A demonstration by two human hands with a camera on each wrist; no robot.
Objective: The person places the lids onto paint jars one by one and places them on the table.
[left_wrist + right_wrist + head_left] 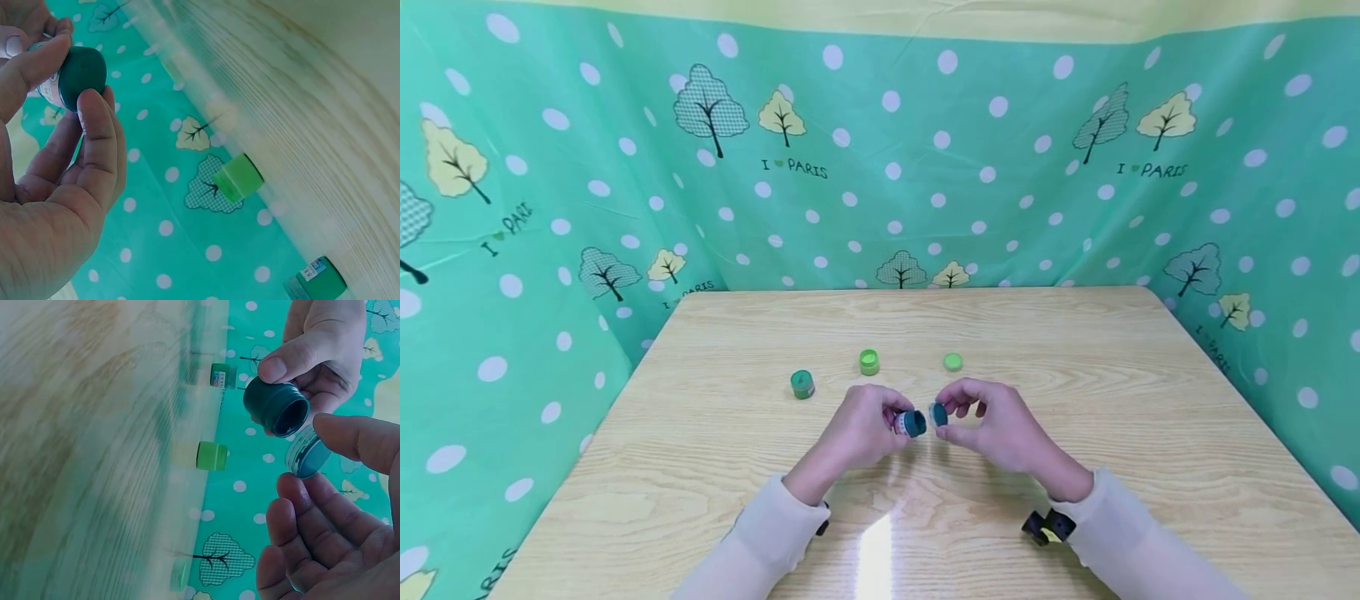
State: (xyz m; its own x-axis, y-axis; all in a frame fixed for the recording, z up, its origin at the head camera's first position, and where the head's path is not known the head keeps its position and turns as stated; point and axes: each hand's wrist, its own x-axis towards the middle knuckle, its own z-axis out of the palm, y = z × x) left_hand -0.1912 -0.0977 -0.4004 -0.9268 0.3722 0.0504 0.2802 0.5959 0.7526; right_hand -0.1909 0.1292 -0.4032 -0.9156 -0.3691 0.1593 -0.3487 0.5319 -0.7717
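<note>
My left hand (868,423) grips a small dark teal paint jar (912,423), tilted so its uncovered mouth faces right. In the right wrist view the mouth of this paint jar (275,406) shows a dark inside. Just across from it, my right hand (992,422) pinches the jar's round lid (938,414) between thumb and fingertips. The lid (308,453) is off the jar, its hollow underside showing in the right wrist view, close by the jar's rim. Both hands are over the middle of the table.
Beyond the hands stands a light green jar (868,362) without its lid. Its light green lid (952,362) lies to the right on the wooden table (1075,350). A green jar (802,384) with its lid on stands further left. A polka-dot cloth (940,167) hangs behind.
</note>
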